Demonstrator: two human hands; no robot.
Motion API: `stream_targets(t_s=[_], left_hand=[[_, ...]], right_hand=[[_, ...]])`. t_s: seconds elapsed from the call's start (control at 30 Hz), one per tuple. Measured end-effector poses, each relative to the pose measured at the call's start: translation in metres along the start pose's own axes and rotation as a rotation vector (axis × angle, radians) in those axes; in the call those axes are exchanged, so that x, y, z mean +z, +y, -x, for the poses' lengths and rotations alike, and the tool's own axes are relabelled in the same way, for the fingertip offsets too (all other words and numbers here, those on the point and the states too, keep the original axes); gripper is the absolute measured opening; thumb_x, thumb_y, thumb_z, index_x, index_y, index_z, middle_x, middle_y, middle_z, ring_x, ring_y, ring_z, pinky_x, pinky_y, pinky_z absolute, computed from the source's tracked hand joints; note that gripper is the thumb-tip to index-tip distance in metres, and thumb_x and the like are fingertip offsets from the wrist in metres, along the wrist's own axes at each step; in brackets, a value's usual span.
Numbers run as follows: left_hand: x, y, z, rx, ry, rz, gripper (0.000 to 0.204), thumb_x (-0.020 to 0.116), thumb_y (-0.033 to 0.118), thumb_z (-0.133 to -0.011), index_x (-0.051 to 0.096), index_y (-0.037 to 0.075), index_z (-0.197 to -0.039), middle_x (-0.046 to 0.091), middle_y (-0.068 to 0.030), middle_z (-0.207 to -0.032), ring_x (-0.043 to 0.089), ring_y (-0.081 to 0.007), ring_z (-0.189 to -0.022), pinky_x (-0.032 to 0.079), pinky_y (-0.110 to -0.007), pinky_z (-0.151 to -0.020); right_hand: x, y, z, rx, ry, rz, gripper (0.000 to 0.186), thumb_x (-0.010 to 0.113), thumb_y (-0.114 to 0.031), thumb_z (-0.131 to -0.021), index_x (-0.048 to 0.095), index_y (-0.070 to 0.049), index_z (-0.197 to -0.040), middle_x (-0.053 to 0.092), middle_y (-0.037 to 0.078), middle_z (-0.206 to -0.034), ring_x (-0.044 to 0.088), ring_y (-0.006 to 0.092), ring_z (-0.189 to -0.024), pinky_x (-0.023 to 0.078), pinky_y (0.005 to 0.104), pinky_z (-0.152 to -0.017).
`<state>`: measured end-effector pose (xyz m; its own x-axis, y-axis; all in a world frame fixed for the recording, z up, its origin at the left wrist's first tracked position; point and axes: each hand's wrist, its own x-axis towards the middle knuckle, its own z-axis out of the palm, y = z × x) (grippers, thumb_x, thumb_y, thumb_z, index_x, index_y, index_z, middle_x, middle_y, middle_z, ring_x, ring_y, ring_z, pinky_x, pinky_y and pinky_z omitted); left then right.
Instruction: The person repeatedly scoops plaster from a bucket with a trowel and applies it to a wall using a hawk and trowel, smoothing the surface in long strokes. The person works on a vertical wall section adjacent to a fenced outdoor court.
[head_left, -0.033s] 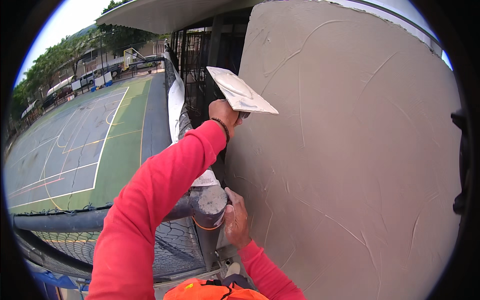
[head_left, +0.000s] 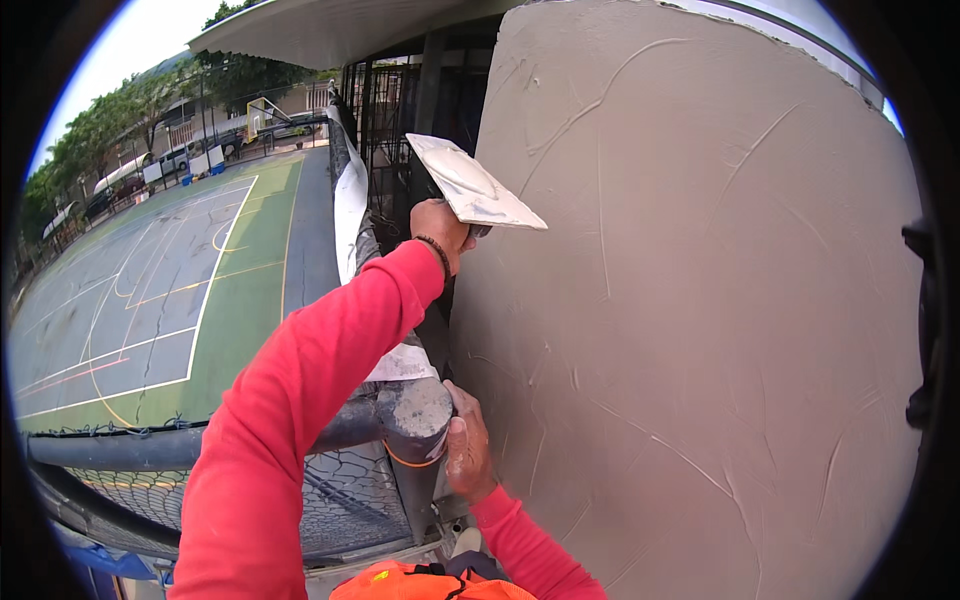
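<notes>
My left hand (head_left: 440,230) is raised ahead, closed around the grip under a plasterer's hawk (head_left: 478,185). Pale wet plaster lies smeared over the hawk's square plate, which tilts down to the right. Most of its handle is hidden by my fingers. Lower down, my right hand (head_left: 469,445) is closed against the right side of a thick fence post (head_left: 418,410), its fingers pressed along it and thumb toward me. To the right stands a large wall (head_left: 700,280) coated in grey-beige plaster, with curved ridges and trowel lines; neither hand touches it.
A dark fence rail (head_left: 120,452) with wire mesh (head_left: 350,500) below runs left from the post. White sheeting (head_left: 350,200) hangs along the far rail. Beyond lies a sports court (head_left: 150,290). A roof edge (head_left: 330,30) juts out above. Dark metal bars (head_left: 385,100) stand behind the hawk.
My left hand and the hawk have shifted slightly left, and the plate's angle has changed a little. My right hand stays against the post.
</notes>
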<state>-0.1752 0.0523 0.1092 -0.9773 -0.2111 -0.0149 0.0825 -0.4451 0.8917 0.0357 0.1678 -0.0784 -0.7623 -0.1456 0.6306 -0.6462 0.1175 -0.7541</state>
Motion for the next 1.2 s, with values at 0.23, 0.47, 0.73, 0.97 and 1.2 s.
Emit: stream_targets(t_s=[0.23,0.47,0.73,0.97,1.2], left_hand=[[-0.013,-0.032,-0.1,0.052,-0.037,-0.263,0.017,0.056,0.027,-0.106,0.068,0.019,-0.115,0.074,0.0037,-0.096,0.068,-0.0128,-0.075,0.046,-0.029,-0.055],[-0.004,-0.068,-0.177,0.001,-0.048,-0.259,0.019,0.056,0.032,-0.105,0.064,0.022,-0.12,0.072,0.004,-0.099,0.067,-0.0141,-0.076,0.045,-0.031,-0.054],[-0.002,-0.103,-0.248,-0.069,-0.092,-0.281,0.016,0.055,0.032,-0.106,0.067,0.024,-0.114,0.071,0.005,-0.093,0.064,-0.0124,-0.072,0.043,-0.031,-0.056],[0.018,-0.087,-0.291,-0.125,-0.018,-0.411,0.019,0.059,0.02,-0.101,0.068,0.003,-0.106,0.073,-0.0134,-0.092,0.071,-0.0238,-0.068,0.051,-0.035,-0.048],[0.054,-0.032,-0.315,-0.062,-0.007,-0.775,0.036,0.05,0.028,-0.108,0.068,0.0,-0.096,0.069,-0.0108,-0.082,0.066,-0.0212,-0.058,0.051,-0.031,-0.04]], right_hand=[[0.017,0.028,-0.016,-0.182,-0.051,-0.046,0.117,0.077,-0.076,-0.078,0.034,-0.001,-0.157,0.043,0.03,-0.151,0.049,0.0466,-0.138,0.04,0.0525,-0.117],[0.022,0.033,-0.014,-0.18,-0.023,-0.055,0.117,0.089,-0.066,-0.071,0.037,-0.002,-0.154,0.044,0.031,-0.15,0.05,0.0483,-0.137,0.043,0.0559,-0.113],[0.031,0.048,-0.005,-0.151,0.0,-0.029,0.102,0.093,-0.044,-0.071,0.042,-0.004,-0.151,0.049,0.032,-0.147,0.056,0.047,-0.132,0.047,0.0544,-0.109],[0.029,0.063,0.005,-0.14,-0.04,0.02,0.083,0.087,-0.034,-0.078,0.048,-0.004,-0.144,0.051,0.031,-0.145,0.057,0.0479,-0.13,0.048,0.0562,-0.107],[0.029,0.078,0.003,-0.139,-0.127,-0.083,0.068,0.079,-0.032,-0.083,0.053,-0.004,-0.139,0.054,0.031,-0.14,0.056,0.0493,-0.127,0.045,0.0591,-0.107]])
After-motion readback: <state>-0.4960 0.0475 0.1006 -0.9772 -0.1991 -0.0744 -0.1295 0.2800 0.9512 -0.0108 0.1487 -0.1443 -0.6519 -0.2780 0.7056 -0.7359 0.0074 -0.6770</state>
